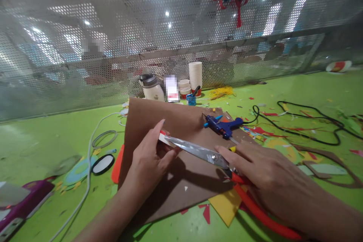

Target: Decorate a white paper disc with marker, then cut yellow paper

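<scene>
table (283, 94): bright green
sheet (159, 121): plain brown
scissors (204, 153): silver blades, red handles
glue gun (224, 125): blue
cable (297, 121): black
cord (89, 166): white
square (225, 204): yellow
cups (195, 73): white
screen (113, 38): grey, dotted with holes

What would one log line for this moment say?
left hand: holds small red-white piece | right hand: grips red-handled scissors, blades at piece | under: brown sheet | nearby: blue glue gun
</scene>
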`<state>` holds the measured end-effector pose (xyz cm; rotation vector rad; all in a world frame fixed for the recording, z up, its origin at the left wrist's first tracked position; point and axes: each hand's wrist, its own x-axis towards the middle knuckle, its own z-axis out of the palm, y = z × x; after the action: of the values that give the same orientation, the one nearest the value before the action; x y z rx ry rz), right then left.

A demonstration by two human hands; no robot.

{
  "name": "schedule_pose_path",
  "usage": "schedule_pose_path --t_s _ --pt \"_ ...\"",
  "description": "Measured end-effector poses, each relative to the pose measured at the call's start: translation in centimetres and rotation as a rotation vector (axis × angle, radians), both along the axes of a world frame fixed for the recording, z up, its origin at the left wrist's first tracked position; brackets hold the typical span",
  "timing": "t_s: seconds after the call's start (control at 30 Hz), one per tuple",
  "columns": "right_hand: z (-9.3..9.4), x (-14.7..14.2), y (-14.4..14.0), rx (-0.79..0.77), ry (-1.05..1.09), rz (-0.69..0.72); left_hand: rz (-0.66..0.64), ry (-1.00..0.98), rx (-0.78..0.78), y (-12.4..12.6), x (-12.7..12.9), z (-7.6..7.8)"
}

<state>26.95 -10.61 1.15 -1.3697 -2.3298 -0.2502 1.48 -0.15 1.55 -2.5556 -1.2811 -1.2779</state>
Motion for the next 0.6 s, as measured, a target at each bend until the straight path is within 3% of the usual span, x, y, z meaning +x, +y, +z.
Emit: schedule_pose_path --t_s 0.33,0.6 --pt "0.33 0.2 0.22 0.078 0.009 0.06 -0.01 0.033 0.013 -0.05 -0.05 0.07" --pt "0.36 0.54 0.2 0.02 -0.06 0.003 -0.033 0.026 -0.042 -0.07 0.09 0.66"
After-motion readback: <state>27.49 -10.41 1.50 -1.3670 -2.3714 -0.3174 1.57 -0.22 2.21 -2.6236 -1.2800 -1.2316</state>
